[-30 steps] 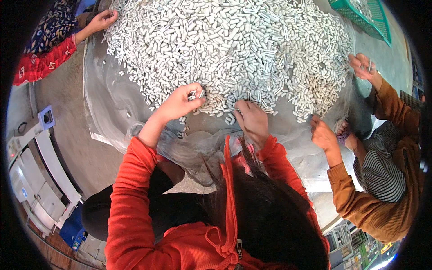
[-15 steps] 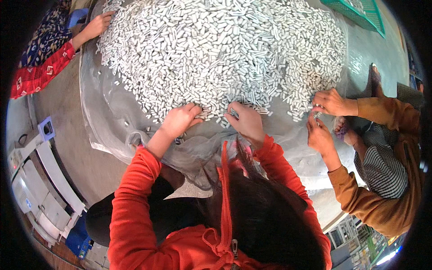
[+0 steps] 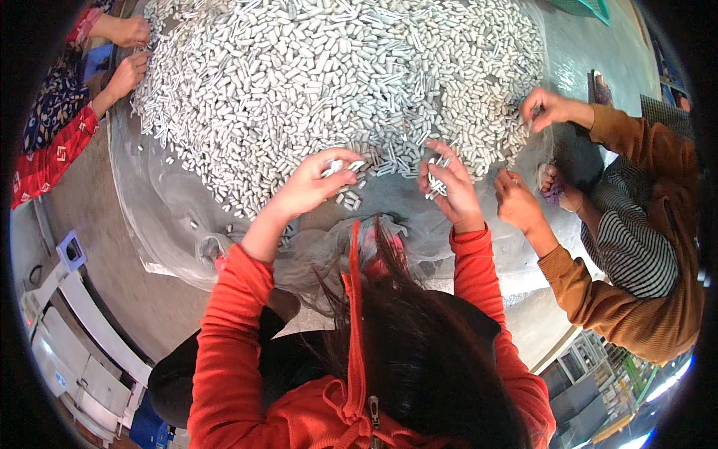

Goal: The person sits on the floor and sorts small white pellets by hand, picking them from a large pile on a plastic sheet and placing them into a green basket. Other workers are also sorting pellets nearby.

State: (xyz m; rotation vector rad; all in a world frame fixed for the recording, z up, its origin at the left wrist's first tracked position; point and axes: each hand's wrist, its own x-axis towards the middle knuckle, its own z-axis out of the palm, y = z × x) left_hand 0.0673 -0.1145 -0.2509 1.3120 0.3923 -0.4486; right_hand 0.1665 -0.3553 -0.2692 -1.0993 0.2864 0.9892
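Note:
A broad heap of small white oblong pieces [image 3: 321, 90], capsule-like in shape, spreads over a translucent sheet [image 3: 138, 202]. At the heap's near edge my left hand [image 3: 303, 187] is closed, palm turned partly up, around several white pieces [image 3: 340, 166]. A few loose ones lie just below its fingertips. To its right my right hand [image 3: 460, 194] is raised a little, with several white pieces [image 3: 436, 185] gripped between thumb and fingers. A bare patch of sheet lies between my two hands.
At the right a co-worker's two hands [image 3: 517, 200] work by the heap's edge. Another person's hands [image 3: 127, 71] touch its far left side. A green basket [image 3: 587, 7] stands at the far right. Crumpled netting [image 3: 307, 251] lies before me; white equipment [image 3: 82, 367] stands at left.
Both my hands have come up from the heap's edge and now hold white pieces; the right has moved rightward. The right co-worker's hands have parted. The left person's second hand has appeared.

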